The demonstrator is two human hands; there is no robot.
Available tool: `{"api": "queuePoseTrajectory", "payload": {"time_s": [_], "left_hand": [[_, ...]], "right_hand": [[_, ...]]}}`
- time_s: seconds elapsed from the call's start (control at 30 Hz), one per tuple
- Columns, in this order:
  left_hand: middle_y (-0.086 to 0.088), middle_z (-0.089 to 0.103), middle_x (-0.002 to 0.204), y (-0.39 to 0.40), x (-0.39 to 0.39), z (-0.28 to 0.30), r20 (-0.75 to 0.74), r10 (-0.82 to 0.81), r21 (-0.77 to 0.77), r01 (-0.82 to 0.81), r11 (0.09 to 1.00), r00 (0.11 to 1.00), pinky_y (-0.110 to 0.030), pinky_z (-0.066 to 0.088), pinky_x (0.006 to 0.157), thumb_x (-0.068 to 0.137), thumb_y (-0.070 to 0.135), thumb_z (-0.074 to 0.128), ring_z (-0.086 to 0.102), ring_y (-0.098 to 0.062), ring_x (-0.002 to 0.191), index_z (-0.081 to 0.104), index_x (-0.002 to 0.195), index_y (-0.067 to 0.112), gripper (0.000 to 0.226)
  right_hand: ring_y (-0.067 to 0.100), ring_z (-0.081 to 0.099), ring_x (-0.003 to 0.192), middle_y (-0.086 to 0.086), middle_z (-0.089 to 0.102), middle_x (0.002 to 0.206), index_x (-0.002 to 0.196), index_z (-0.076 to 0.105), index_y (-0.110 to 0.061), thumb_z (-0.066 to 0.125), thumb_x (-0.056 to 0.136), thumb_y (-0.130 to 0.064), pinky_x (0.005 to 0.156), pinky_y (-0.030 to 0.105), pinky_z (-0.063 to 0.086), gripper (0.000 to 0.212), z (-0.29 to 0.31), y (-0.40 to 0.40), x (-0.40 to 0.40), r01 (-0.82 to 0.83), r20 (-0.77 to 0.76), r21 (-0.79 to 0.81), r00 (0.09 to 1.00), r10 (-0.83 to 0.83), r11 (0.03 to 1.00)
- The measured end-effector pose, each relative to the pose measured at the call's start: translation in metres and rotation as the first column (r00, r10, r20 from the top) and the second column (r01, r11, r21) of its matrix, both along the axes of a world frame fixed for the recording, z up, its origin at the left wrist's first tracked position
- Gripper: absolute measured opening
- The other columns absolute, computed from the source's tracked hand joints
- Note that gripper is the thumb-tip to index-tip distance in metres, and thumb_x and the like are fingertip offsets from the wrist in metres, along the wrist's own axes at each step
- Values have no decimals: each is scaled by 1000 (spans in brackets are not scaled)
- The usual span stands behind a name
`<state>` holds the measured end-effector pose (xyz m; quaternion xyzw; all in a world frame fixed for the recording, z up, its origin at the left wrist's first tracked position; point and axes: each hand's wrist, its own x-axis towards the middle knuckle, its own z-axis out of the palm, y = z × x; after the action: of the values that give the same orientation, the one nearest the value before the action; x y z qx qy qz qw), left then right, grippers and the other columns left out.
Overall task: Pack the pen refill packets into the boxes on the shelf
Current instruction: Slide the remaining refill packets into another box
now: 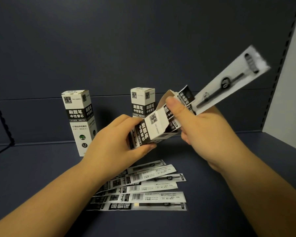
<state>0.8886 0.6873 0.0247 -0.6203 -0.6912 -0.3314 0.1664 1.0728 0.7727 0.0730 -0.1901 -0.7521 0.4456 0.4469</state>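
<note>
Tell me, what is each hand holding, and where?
Left hand grips the open box round its lower half; right hand pinches a refill packet at its lower end.

shop — slotted shelf upright | dark shelf | boxed refills
</note>
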Motion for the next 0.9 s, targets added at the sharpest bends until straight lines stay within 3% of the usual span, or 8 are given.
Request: {"api": "queuePoseTrajectory", "payload": {"time_s": [0.13, 0.27, 0.4, 0.53, 0.6, 0.7, 0.8, 0.9], "left_hand": [[29, 50, 107, 0, 0, 0, 11, -2, 10, 2, 1000, 1000, -13, 40, 72, 75, 66, 65, 52, 10, 94, 53, 133, 40, 64], [31, 50, 107, 1, -1, -1, 23, -4, 19, 3, 1000, 1000, -14, 41, 72, 75, 67, 64, 52, 9, 95, 54, 133, 40, 65], [29, 51, 107, 1, -2, -1, 50, -7, 32, 6, 999, 999, -16, 41, 72, 74, 68, 64, 52, 7, 97, 55, 131, 40, 64], [28, 53, 106, 1, -5, -1, 90, -4, 67, -2, 998, 996, -18, 43, 72, 75, 64, 68, 52, 8, 96, 58, 129, 39, 61], [28, 54, 105, 1, -7, -1, 99, 5, 83, -13, 996, 995, -18, 42, 71, 76, 63, 67, 51, 10, 94, 57, 127, 40, 56], [26, 56, 106, 1, -11, 1, 130, 18, 102, -31, 994, 991, -25, 49, 76, 77, 64, 66, 52, 7, 98, 55, 125, 44, 53], [25, 58, 108, 1, -15, 1, 141, 47, 108, -62, 992, 989, -31, 54, 82, 79, 65, 64, 55, 3, 100, 56, 126, 42, 53], [23, 59, 112, 2, -18, 0, 164, 59, 119, -79, 990, 985, -33, 55, 84, 79, 66, 63, 56, 1, 102, 57, 129, 40, 57]], "right_hand": [[-10, 62, 64, -23, 70, 74, 87, 69, -34, 54, 97, -47, 55, 7, 42, 22, -1, 0, -5, -13, 68, 37, 998, 11, 999], [-7, 56, 51, -21, 63, 57, 72, 68, -29, 49, 90, -57, 50, 7, 39, 38, 1, -1, -5, -55, 30, -41, 998, 56, 998], [-6, 59, 56, -17, 66, 60, 64, 71, -32, 43, 77, -71, 66, 18, 44, 49, -1, -3, -4, -28, -24, -125, 999, 25, 992], [-9, 65, 75, -18, 72, 77, 78, 77, -33, 42, 100, -54, 76, 13, 47, 46, 1, 5, -1, 110, -195, -85, 973, -125, 990], [1, 65, 74, -10, 70, 76, 89, 75, -28, 46, 104, -43, 78, 24, 50, 37, 0, 16, 3, 154, -222, -28, 962, -156, 988], [7, 44, 48, -10, 47, 57, 94, 58, -27, 53, 99, -49, 51, 31, 41, 24, -4, 26, 8, 42, -113, -41, 993, -47, 998], [-2, 47, 47, -14, 53, 69, 102, 47, -38, 45, 86, -77, 53, 24, 33, 42, -11, 32, 11, 71, 133, 67, 988, -79, 995], [-2, 50, 51, -6, 58, 82, 105, 40, -34, 37, 97, -62, 56, 25, 35, 29, -12, 29, 17, 60, 185, 194, 978, -97, 979]]}}
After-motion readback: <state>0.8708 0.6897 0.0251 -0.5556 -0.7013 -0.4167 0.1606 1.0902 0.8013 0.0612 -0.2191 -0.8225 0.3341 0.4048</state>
